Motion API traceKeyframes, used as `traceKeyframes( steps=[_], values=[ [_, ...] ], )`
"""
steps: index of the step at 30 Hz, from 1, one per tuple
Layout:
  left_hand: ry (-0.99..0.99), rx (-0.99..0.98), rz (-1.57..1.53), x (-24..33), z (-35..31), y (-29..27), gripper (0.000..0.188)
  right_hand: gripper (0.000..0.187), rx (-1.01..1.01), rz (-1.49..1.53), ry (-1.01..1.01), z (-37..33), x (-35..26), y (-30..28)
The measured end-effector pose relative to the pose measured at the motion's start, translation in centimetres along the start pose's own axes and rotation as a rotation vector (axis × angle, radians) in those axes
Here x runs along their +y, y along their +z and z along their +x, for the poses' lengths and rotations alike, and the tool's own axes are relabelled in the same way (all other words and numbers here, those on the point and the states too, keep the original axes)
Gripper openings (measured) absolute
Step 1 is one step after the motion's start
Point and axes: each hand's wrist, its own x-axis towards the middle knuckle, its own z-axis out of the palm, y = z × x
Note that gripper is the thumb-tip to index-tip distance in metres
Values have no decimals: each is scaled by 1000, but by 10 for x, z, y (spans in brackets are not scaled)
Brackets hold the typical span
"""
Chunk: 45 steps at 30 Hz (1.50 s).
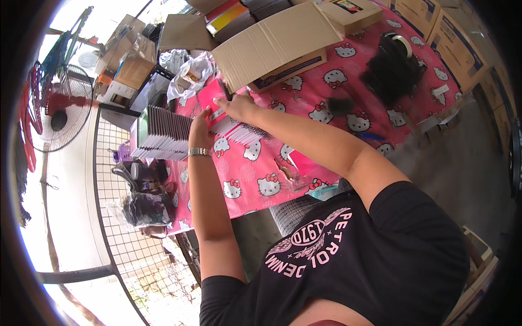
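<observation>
Left hand (200,127) and right hand (235,106) both grip one pink package (213,103); one card stack (163,136) beside.

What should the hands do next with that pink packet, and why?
Probably lay the pink packet onto the row of flat packets at the left. Both the left hand and right hand grip it, and similar packets are lined up there.

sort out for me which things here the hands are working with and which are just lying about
In hand: left hand and right hand hold a pink flat pack; stack of flat packs beside them.

Lying about: open cardboard box, tape roll, black bundle, fan.
</observation>
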Motion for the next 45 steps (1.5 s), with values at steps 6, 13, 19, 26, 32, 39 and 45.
traceKeyframes(
  steps=[6,13,19,26,32,39,45],
  values=[
    [-5,-15,19,-5,13,-26,22,54,-69,115,-346,-40,72,-66],
    [274,113,164,-8,-8,-9,40,24,718,-686,-130,-124,248,-208],
    [1448,358,830,-85,-99,79,41,23,582,-610,-191,-139,300,-231],
    [1021,-368,1476,-217,-156,123,36,19,714,-436,-159,-126,284,-238],
    [1035,-397,1349,-177,-144,115,27,24,792,-389,-193,-147,258,-234],
    [1214,-79,1426,-182,-141,125,28,38,551,-400,-320,-200,189,-191],
    [1216,-355,1509,-218,-146,109,26,27,317,-264,-270,-217,199,-173]
  ],
)
